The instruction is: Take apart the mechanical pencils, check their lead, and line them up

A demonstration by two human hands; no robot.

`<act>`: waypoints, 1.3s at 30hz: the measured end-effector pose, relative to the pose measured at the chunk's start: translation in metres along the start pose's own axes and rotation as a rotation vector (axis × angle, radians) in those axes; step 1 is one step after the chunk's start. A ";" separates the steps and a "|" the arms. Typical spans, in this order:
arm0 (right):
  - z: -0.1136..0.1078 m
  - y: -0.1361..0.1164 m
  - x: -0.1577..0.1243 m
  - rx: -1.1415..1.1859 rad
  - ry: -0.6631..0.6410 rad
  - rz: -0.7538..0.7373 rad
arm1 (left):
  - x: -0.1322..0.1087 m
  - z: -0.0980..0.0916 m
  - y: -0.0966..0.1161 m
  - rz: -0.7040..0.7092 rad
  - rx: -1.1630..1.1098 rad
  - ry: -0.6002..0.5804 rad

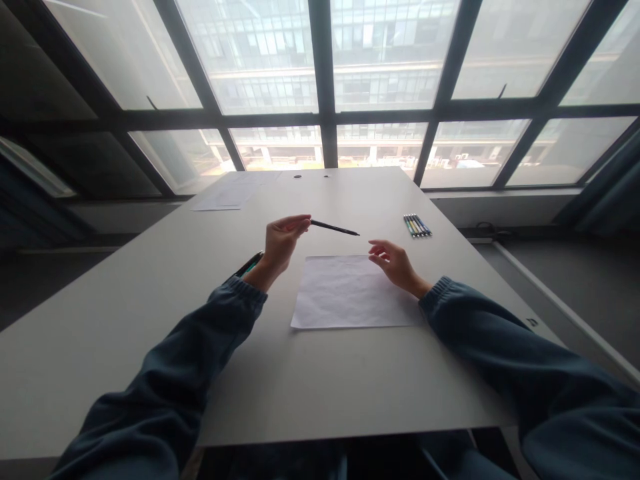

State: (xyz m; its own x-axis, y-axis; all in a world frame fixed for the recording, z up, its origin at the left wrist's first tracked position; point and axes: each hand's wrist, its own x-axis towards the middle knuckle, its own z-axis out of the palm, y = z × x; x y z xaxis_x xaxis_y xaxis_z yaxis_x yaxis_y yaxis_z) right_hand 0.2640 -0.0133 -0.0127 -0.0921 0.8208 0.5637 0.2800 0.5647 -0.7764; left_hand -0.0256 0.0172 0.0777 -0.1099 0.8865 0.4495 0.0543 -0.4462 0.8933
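My left hand (281,241) is raised above the grey table (150,320) and pinches a dark pen (334,228) by one end; the pen points right, toward my right hand. My right hand (395,263) hovers over the upper right corner of a white sheet of paper (350,293), fingers loosely curled and apart, holding nothing. The sheet lies flat between my two arms. Below my left wrist, a few more pens (249,265) lie on the table, partly hidden by the hand.
Several pens (417,225) lie side by side at the right of the table. More sheets of paper (227,197) rest at the far left corner. Two small dark holes (298,177) mark the far edge, with large windows behind.
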 end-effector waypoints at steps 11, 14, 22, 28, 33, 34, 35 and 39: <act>0.002 0.001 0.000 0.106 0.212 0.108 | -0.043 0.028 -0.056 -0.203 -0.091 -0.084; 0.000 0.001 0.001 0.138 0.236 0.146 | -0.046 0.028 -0.064 -0.190 -0.028 -0.128; -0.001 0.005 0.002 0.182 0.262 0.218 | -0.047 0.027 -0.070 -0.083 0.124 -0.141; -0.001 0.005 0.001 0.186 0.259 0.235 | -0.046 0.027 -0.073 -0.088 0.107 -0.152; -0.001 0.009 0.001 0.169 0.256 0.227 | -0.046 0.026 -0.074 -0.063 0.112 -0.147; -0.001 0.009 0.001 0.169 0.255 0.226 | -0.047 0.026 -0.074 -0.060 0.110 -0.147; -0.001 0.009 0.001 0.170 0.255 0.225 | -0.047 0.026 -0.074 -0.057 0.106 -0.149; -0.001 0.009 0.001 0.178 0.254 0.220 | -0.047 0.025 -0.074 -0.047 0.085 -0.149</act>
State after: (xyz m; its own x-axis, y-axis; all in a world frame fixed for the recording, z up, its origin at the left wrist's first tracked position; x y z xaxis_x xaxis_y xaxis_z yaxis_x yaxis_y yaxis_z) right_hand 0.2670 -0.0076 -0.0186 0.1976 0.8892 0.4126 0.0942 0.4017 -0.9109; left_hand 0.0006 0.0114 -0.0101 0.0341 0.9174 0.3966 0.1370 -0.3973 0.9074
